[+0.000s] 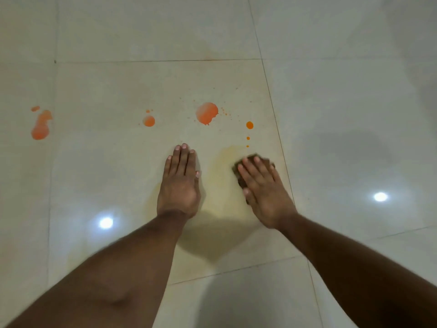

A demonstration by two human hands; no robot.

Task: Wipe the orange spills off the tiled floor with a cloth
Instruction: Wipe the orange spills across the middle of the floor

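Head view: my right hand (262,185) presses flat on the brown cloth (243,179), left hand (181,183) flat on the floor (354,91), and a soaked cloth could smear the big orange spill (206,112) wider.

Light is dim and even, falling from overhead. Two ceiling lamps glare as white spots on the glossy floor (331,102), one left of the left hand (179,183), one right of the right hand (264,192). A soft shadow pools just behind both hands. The right hand is slightly motion-blurred. Grout lines bow toward the edges, and the corners darken.
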